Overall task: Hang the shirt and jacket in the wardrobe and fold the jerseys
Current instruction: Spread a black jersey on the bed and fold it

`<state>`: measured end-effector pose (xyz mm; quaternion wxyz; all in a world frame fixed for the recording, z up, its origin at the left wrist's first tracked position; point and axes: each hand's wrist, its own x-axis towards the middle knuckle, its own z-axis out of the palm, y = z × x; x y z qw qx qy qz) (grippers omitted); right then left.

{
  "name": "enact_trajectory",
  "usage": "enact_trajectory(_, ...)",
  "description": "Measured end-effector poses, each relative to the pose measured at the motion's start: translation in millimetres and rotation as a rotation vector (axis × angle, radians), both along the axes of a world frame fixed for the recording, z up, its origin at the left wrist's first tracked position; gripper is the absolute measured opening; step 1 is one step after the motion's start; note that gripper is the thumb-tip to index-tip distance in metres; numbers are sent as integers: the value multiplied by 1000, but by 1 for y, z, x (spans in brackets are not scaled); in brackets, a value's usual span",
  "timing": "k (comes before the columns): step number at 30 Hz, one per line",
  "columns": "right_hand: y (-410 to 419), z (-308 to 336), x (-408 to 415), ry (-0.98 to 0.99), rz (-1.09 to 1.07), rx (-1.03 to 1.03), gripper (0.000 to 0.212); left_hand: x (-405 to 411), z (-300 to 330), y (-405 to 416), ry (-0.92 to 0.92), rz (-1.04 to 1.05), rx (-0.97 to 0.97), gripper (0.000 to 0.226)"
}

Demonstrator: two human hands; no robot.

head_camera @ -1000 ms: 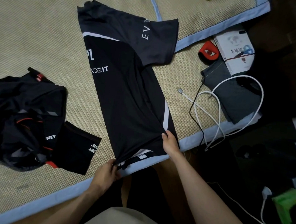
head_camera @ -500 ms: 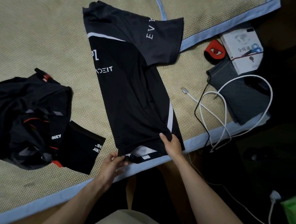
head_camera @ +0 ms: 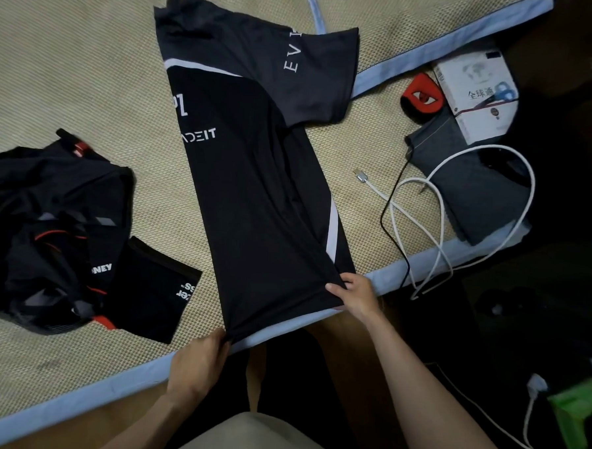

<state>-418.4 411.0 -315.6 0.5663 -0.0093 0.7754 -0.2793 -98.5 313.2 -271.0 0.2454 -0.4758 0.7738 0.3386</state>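
Note:
A black jersey point(head_camera: 255, 188) with white lettering and a grey sleeve lies lengthwise on the woven bed mat point(head_camera: 73, 58), folded narrow along its length. My left hand point(head_camera: 198, 363) pinches the hem's left corner at the mat's near edge. My right hand point(head_camera: 356, 296) grips the hem's right corner. The cloth between them is pulled taut. A second black jersey point(head_camera: 47, 238) with red trim lies crumpled at the left, one sleeve spread flat toward the middle.
White and black charging cables point(head_camera: 435, 224) loop over the mat's right edge. A folded grey cloth point(head_camera: 478, 192), a white box point(head_camera: 476, 93) and a red-and-black pouch point(head_camera: 421, 97) lie at the right. A green object point(head_camera: 576, 414) sits on the dark floor.
Both hands tugged the hem toward me and straightened it. The white inner layer at the hem no longer shows, and the bottom edge now lies smooth and taut.

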Motion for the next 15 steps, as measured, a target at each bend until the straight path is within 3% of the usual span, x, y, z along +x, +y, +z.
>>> enact_trajectory(3, 4, -2, -7, 14, 74, 32, 28, -7, -3, -4, -125, -174, -51, 23)
enact_trajectory(6, 4, -11, -13, 3, 139, 89, 52, -24, 1, -9, -302, -309, 1, 29)
enact_trajectory(8, 3, -18, -17, -21, 176, 98, 61, -45, 9, -21, -318, -364, 44, 36)
enact_trajectory(11, 0, -17, -21, 0, 213, 84, 61, -97, 18, -58, -136, -416, -19, 27)
enact_trajectory(15, -4, -8, -18, 148, 244, 10, 48, -195, 8, -145, 169, -542, -325, 30)
